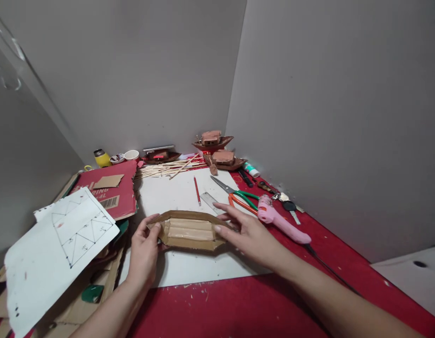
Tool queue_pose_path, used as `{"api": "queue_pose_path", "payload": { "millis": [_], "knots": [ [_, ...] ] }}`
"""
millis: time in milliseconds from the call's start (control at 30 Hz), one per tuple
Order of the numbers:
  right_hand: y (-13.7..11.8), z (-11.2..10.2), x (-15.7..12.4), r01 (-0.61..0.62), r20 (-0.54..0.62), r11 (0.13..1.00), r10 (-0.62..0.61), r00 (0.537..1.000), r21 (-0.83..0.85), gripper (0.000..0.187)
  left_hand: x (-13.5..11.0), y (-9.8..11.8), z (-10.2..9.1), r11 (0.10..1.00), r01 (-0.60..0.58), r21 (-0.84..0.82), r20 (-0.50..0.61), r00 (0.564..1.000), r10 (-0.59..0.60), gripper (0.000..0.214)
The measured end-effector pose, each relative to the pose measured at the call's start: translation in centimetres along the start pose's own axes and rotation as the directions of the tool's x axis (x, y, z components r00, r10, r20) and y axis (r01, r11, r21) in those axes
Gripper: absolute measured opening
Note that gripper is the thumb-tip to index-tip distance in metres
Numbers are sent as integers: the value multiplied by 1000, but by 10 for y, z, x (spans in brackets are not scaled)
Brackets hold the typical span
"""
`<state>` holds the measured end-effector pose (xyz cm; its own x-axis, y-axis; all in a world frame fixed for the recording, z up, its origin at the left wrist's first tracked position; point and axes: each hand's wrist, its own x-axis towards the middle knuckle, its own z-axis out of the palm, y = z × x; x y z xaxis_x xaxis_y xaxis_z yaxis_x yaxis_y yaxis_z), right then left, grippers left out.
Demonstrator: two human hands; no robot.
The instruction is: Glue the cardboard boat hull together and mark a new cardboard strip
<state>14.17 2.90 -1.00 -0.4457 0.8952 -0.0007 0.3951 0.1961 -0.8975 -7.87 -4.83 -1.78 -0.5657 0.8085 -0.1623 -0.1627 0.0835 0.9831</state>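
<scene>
A brown cardboard boat hull (191, 230) with folded-up sides and pale strips along its floor is held level above a white sheet (189, 272). My left hand (147, 246) grips its left end, thumb on the inside and fingers around the outside. At the right end, my right hand (244, 232) has its thumb against the inner edge and its fingers reaching over the tip; some fingertips are hidden behind the cardboard. Just beyond the hull lie a clear ruler (209, 201) and a red pencil (197, 190).
Scissors (235, 190) and a pink glue gun (284, 220) with its cord lie to the right. Finished model boats (226, 159), thin wooden sticks (168, 169) and cups (131, 155) line the back. Leftward are a drawn paper (62, 253) and red cardboard (108, 188).
</scene>
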Motion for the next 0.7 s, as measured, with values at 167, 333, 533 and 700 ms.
{"api": "queue_pose_path", "payload": {
  "millis": [167, 333, 533, 700],
  "knots": [
    [11, 3, 8, 56, 28, 997, -54, 998, -49, 32, -2, -4, 2, 997, 53, 54, 114, 992, -59, 42],
    [18, -5, 13, 112, 73, 974, -99, 992, -195, 28, -1, 2, 0, 980, 11, 199, 167, 985, -45, 45],
    [9, -11, 8, 172, 123, 919, -137, 983, -354, 32, 2, 12, -7, 898, -240, 368, 245, 957, 155, 38],
    [-3, -11, 3, 204, 199, 882, -129, 971, -424, 27, -4, 16, -5, 738, -327, 590, 428, 902, 57, 33]
  ]
}}
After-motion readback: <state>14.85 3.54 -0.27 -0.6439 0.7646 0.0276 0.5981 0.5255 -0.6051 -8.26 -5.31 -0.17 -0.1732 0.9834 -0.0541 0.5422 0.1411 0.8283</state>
